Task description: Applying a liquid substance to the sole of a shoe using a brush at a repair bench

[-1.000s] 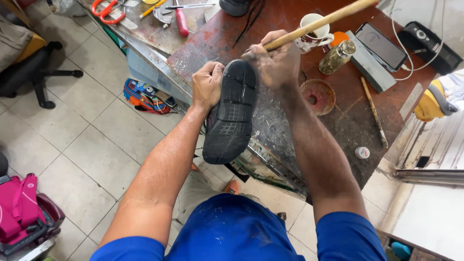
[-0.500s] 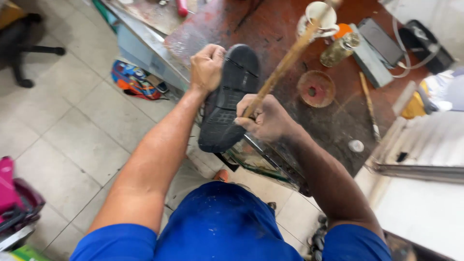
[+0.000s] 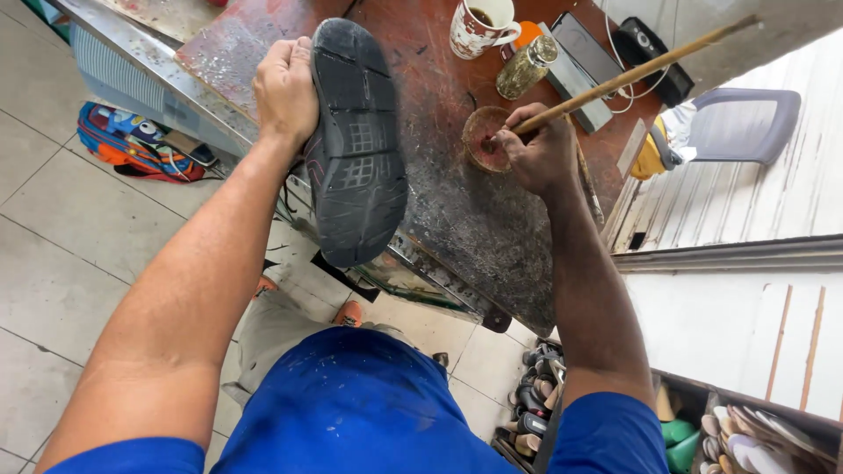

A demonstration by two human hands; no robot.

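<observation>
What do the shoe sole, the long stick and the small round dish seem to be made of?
Shoe sole, held by the left hand: likely black rubber, matte, with moulded tread. Stick, gripped by the right hand: pale bare wood or cane, unpainted. Dish: material unclear, its inside coated reddish-brown.

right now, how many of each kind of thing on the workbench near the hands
shoe, held sole-up by left hand: 1
stick, in right hand: 1
round dish: 1
mug: 1
jar: 1
total: 5
</observation>
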